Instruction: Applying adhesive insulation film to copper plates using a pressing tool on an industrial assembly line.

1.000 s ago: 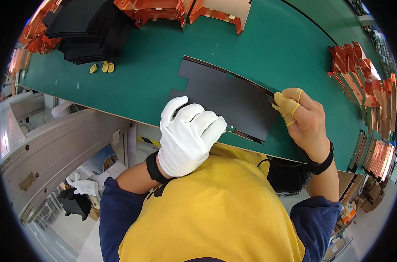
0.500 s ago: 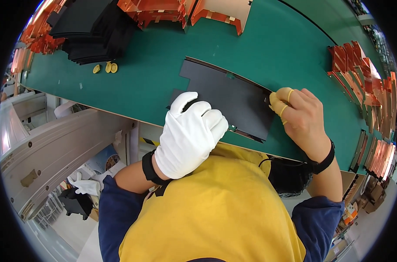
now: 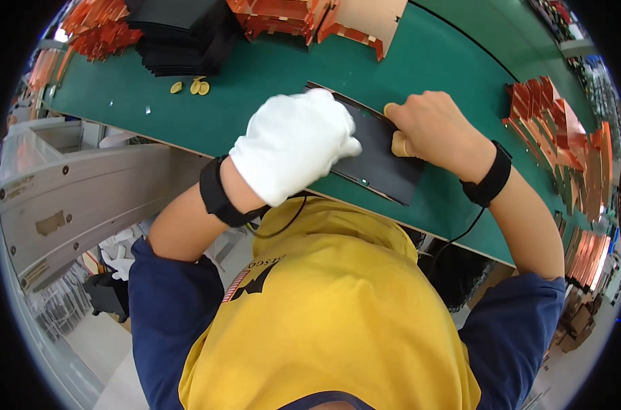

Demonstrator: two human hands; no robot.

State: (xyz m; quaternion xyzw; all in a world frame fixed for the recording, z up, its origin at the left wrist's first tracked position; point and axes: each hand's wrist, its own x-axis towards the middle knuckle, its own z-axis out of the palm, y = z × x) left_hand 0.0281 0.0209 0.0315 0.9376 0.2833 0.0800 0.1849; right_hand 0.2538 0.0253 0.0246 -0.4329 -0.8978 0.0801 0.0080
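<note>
A flat black panel (image 3: 385, 160) with a narrow raised far edge lies slanted on the green table in front of me. My left hand (image 3: 297, 140), in a white glove, is over the panel's left part, its fingers curled in; what they hold, if anything, is hidden. My right hand (image 3: 436, 133) is bare apart from yellow finger cots (image 3: 400, 144). Its fingers are bent at the panel's far right edge, thumb over the dark face and a fingertip by the rim, closed on that edge. Both wrists carry black bands, with a thin cable from each.
Behind on the left stand a stack of black panels (image 3: 180, 37) and several loose yellow finger cots (image 3: 200, 87). Copper-coloured bent sheet parts (image 3: 283, 17) stand at the back, with more (image 3: 556, 119) on the right. A grey metal frame (image 3: 85, 205) runs below the table's left side.
My left hand has moved up and right, further over the panel. My right hand has gone left from the panel's right end along its far edge. The whole view has shifted slightly.
</note>
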